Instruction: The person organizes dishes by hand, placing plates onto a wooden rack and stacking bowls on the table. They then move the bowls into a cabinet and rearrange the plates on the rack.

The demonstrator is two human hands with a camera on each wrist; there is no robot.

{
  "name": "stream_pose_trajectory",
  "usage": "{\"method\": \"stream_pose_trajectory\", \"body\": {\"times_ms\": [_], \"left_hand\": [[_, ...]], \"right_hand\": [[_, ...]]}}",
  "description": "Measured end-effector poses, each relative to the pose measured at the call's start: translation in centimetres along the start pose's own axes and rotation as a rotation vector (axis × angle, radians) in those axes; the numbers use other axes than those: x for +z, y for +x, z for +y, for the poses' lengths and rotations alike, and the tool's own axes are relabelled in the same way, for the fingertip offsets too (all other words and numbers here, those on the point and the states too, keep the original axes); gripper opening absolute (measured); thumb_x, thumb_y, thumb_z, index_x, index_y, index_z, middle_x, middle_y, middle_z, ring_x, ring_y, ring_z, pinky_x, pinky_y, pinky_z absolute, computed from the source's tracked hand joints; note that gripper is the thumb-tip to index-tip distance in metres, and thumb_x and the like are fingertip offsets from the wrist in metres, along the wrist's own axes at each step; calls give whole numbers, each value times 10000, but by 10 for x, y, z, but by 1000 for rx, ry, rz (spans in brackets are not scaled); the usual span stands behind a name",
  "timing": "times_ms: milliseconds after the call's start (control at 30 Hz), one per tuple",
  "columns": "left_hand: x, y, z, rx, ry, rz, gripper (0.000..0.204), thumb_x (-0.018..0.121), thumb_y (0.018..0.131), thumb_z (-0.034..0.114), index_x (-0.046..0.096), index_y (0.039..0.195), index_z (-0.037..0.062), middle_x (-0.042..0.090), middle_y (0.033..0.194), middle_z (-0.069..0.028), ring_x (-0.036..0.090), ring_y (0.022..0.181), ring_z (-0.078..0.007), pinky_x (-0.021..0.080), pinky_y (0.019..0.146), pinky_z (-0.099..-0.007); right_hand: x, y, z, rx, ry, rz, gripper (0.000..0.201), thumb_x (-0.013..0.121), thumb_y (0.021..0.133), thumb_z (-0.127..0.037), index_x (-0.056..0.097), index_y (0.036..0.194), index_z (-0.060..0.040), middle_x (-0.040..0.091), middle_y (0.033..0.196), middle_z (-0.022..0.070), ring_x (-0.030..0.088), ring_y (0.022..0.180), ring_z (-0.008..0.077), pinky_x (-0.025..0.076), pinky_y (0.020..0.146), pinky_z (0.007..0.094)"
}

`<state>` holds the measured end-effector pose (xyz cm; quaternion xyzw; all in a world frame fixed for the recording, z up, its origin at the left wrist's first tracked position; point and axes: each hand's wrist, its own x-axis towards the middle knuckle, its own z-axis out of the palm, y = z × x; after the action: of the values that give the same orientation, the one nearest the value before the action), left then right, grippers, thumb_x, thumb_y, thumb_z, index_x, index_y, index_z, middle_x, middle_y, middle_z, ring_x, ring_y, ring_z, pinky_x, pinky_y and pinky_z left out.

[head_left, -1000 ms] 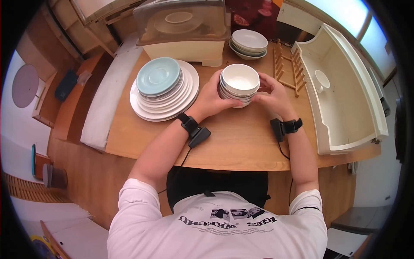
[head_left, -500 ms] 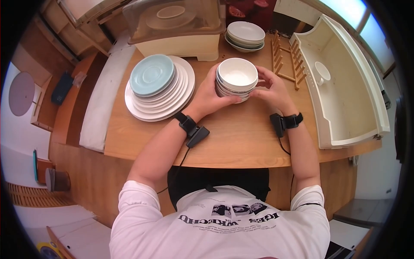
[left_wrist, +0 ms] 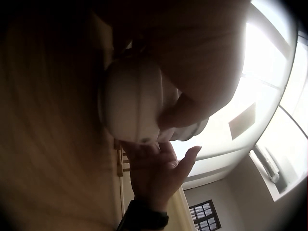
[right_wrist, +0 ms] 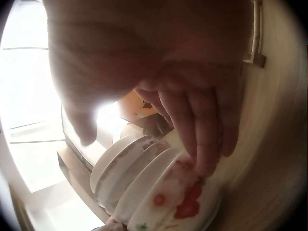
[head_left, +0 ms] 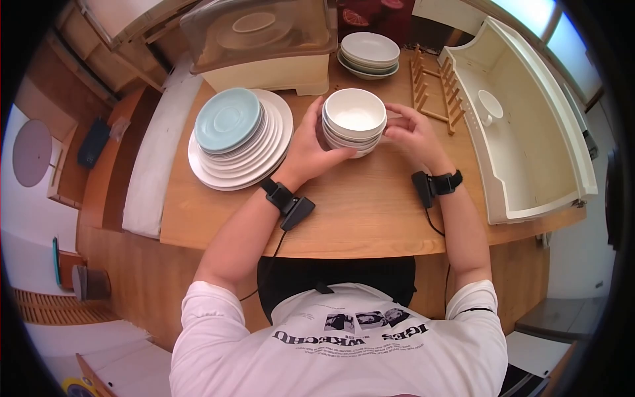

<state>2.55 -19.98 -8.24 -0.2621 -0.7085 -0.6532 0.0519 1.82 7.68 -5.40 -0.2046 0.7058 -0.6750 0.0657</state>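
A stack of several white bowls [head_left: 356, 114] stands upright on the wooden table between the two hands. My left hand [head_left: 309, 151] holds the stack from its left side, fingers around the back and thumb across the front. On the other side, my right hand [head_left: 418, 137] is beside the bowls with fingers loosely extended. In the right wrist view, its fingertips [right_wrist: 207, 168] are right at a lower bowl [right_wrist: 178, 202] with red flowers, while the thumb is apart from the stack. The left wrist view shows the left thumb [left_wrist: 180, 113] against the bowls.
Left of the bowls is a pile of plates [head_left: 264, 149] topped by a light-blue plate [head_left: 228, 120]. Shallow bowls [head_left: 370, 49], a lidded dish box [head_left: 264, 69] and a wooden rack [head_left: 433, 112] stand behind. At right lies a cream bin [head_left: 529, 165] with a white cup [head_left: 488, 106].
My right hand has eased away from the bowls, its thumb coming off them. The left hand keeps its hold. The whole head view has shifted slightly.
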Motion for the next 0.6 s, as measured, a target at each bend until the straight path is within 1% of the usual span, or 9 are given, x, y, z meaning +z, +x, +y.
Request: {"method": "stream_pose_trajectory", "body": {"times_ms": [67,100,167,200,300,467,567,600], "left_hand": [[-3,0,-6,12,-34,-26,1141,947,745,117,240,1634,8,425,1600,-150,424,1504,-267,353,1263,-416],[-3,1,-4,18,-50,-40,1133,940,749,111,241,1634,10,422,1599,-147,425,1503,-266,354,1262,-417],[0,2,0,17,-61,-48,1164,958,727,184,246,1628,-9,454,1578,-170,451,1481,-274,372,1240,-409],[2,2,3,17,-65,-53,1182,966,716,221,249,1624,-18,470,1567,-181,464,1471,-278,382,1228,-405],[4,3,3,0,-29,-18,1153,977,715,240,291,1607,-10,497,1547,-170,486,1451,-268,393,1220,-407],[4,2,6,-58,-53,-30,1059,976,727,214,367,1566,-4,548,1504,-145,537,1403,-249,426,1196,-397],[4,2,4,-51,-84,-29,1030,972,731,189,383,1555,0,557,1495,-136,552,1387,-242,439,1185,-388],[4,2,6,-44,-93,-25,1024,971,732,181,386,1553,1,558,1494,-134,555,1384,-241,442,1182,-385]], "right_hand": [[-11,2,0,95,70,33,580,584,1087,-304,468,1515,69,759,1114,201,756,1006,249,593,906,338],[-10,2,0,111,70,60,581,528,1105,-344,477,1504,74,758,1054,198,755,947,248,592,874,333],[-4,4,1,140,71,115,618,415,1140,-425,494,1482,83,758,933,190,754,828,247,590,812,324],[-2,4,0,134,60,87,620,414,1142,-426,491,1481,87,753,928,188,746,817,243,588,804,326],[3,3,-2,133,43,31,622,413,1146,-428,486,1478,92,740,910,182,725,785,234,581,780,327],[5,3,4,159,71,7,609,422,1144,-432,490,1473,76,731,889,178,713,753,234,571,745,320],[7,4,4,153,133,71,471,538,1112,-423,608,1284,10,723,826,133,695,658,187,558,655,284],[6,5,5,150,122,90,466,548,1106,-429,616,1255,7,720,819,124,688,641,176,550,628,279]]}}
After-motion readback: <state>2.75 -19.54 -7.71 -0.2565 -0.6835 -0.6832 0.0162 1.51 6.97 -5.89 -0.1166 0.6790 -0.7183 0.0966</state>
